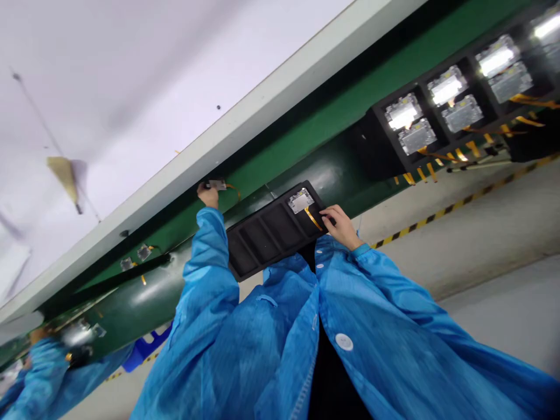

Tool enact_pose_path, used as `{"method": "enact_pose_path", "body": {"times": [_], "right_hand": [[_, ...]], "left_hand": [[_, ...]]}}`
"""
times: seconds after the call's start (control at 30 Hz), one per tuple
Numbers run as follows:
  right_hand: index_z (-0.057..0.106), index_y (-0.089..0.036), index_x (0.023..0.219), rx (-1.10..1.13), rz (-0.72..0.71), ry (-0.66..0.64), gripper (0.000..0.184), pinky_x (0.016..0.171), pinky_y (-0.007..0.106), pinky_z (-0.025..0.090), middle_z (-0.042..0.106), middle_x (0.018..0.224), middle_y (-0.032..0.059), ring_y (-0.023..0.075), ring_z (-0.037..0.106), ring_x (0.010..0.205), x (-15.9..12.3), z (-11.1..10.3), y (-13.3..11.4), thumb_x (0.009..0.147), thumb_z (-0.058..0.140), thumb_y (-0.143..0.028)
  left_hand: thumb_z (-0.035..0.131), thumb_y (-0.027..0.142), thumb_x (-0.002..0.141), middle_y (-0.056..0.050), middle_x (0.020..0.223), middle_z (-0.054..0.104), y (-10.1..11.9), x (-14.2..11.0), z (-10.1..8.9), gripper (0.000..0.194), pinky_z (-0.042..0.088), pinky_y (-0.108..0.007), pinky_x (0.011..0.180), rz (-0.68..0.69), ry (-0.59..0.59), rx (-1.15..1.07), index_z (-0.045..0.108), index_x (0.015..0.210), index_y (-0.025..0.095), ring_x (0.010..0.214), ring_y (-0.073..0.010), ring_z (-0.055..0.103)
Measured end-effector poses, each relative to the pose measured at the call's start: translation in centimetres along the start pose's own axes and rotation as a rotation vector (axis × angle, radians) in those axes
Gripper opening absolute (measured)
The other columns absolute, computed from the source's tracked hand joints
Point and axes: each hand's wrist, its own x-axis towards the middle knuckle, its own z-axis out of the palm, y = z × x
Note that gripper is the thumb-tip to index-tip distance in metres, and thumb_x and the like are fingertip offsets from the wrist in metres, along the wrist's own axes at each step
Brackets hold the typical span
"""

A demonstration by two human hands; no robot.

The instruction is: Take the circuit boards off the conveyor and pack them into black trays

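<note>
My left hand (209,196) reaches to the green bench and pinches a small silvery metal module (217,184) with an orange ribbon cable trailing to the right. In front of my body a black compartment tray (262,232) lies at a slant, overhanging the bench edge. A similar metal module (301,200) sits in its right-hand compartment, its orange ribbon cable (313,219) pointing toward me. The other visible compartments hold nothing. My right hand (341,226) is at the tray's right end, with fingers bent against its edge.
Stacked black trays (389,140) on the right hold several modules, their ribbon cables hanging over the edge. Two loose modules (144,252) lie on the bench to the left. A co-worker's blue sleeve (46,367) shows at lower left, near a blue bin (146,350). A white ledge (245,111) borders the bench.
</note>
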Motion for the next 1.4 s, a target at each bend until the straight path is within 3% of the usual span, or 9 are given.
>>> {"method": "enact_pose_path", "body": {"times": [0.1,0.13,0.2,0.27,0.37,0.43,0.73,1.0,1.4], "right_hand": [[0.074,-0.026,0.114,0.074,-0.089,-0.055,0.022,0.091,0.046,0.062,0.07,0.108,0.0093,0.0265,0.069,0.095,1.4,0.5,-2.6,0.105,0.056,-0.034],[0.074,-0.026,0.114,0.101,-0.123,-0.092,0.021,0.091,0.045,0.062,0.07,0.107,0.0086,0.0256,0.069,0.093,1.9,0.8,-3.5,0.106,0.056,-0.035],[0.074,-0.027,0.115,0.146,-0.183,-0.162,0.021,0.09,0.043,0.063,0.071,0.106,0.0074,0.024,0.069,0.089,2.8,1.3,-5.3,0.106,0.057,-0.036],[0.074,-0.027,0.117,0.176,-0.21,-0.206,0.021,0.089,0.042,0.063,0.072,0.106,0.0069,0.0232,0.069,0.088,3.4,1.9,-6.7,0.106,0.059,-0.038],[0.073,-0.026,0.121,0.194,-0.176,-0.241,0.025,0.087,0.041,0.063,0.072,0.108,0.0069,0.0223,0.069,0.085,3.7,2.7,-7.8,0.103,0.065,-0.042],[0.073,-0.025,0.117,0.193,-0.133,-0.262,0.026,0.085,0.04,0.063,0.073,0.107,0.0069,0.0217,0.069,0.082,3.5,3.1,-7.8,0.1,0.069,-0.044],[0.073,-0.024,0.079,0.441,0.15,-0.321,0.043,0.077,0.039,0.06,0.076,0.078,0.0034,0.0244,0.071,0.077,2.6,2.9,-6.0,0.077,0.085,-0.065],[0.066,-0.024,0.074,0.535,0.296,-0.256,0.054,0.071,0.036,0.057,0.071,0.072,0.0024,0.0213,0.067,0.072,1.7,1.8,-3.9,0.066,0.087,-0.074],[0.066,-0.023,0.071,0.54,0.424,-0.193,0.059,0.062,0.035,0.056,0.065,0.062,0.0012,0.0194,0.063,0.062,1.2,1.5,-0.8,0.061,0.092,-0.075]], "left_hand": [[0.07,0.023,0.091,-0.002,0.079,0.066,-0.1,-6.4,-0.2,0.012,0.061,-0.03,0.073,-0.133,0.026,-0.192,0.059,0.088,0.018,0.074,-0.0167,0.069],[0.073,0.025,0.09,-0.001,0.079,0.066,-0.2,-9.2,-0.3,0.016,0.059,-0.027,0.07,-0.172,0.005,-0.364,0.059,0.088,0.019,0.07,-0.0142,0.067],[0.082,0.031,0.084,-0.001,0.085,0.069,-0.5,-15.5,-0.3,0.026,0.058,-0.024,0.071,-0.185,-0.053,-0.711,0.06,0.089,0.02,0.075,-0.0131,0.069],[0.09,0.04,0.079,-0.002,0.092,0.073,-0.6,-21.8,-0.2,0.036,0.059,-0.024,0.074,-0.162,-0.1,-0.894,0.063,0.093,0.021,0.083,-0.0146,0.072],[0.094,0.051,0.077,-0.004,0.1,0.076,-0.4,-29.1,-0.2,0.046,0.061,-0.026,0.076,-0.152,-0.123,-0.953,0.066,0.098,0.022,0.089,-0.0162,0.073],[0.095,0.056,0.076,-0.004,0.1,0.077,-0.1,-31.9,-0.1,0.05,0.062,-0.026,0.075,-0.141,-0.115,-0.954,0.066,0.098,0.021,0.088,-0.0167,0.074],[0.096,0.062,0.075,-0.002,0.091,0.075,0.4,-34.9,0.4,0.054,0.062,-0.028,0.078,0.006,-0.2,-0.898,0.067,0.094,0.021,0.081,-0.0158,0.072],[0.091,0.049,0.086,-0.007,0.109,0.08,1.9,-36.3,2.9,0.041,0.062,-0.038,0.1,-0.163,-0.425,-0.832,0.071,0.11,0.022,0.107,-0.0272,0.076],[0.09,0.036,0.088,-0.009,0.111,0.079,2.2,-36.6,5.8,0.048,0.066,-0.039,0.096,-0.361,-0.603,-0.979,0.065,0.124,0.019,0.096,-0.023,0.081]]}}
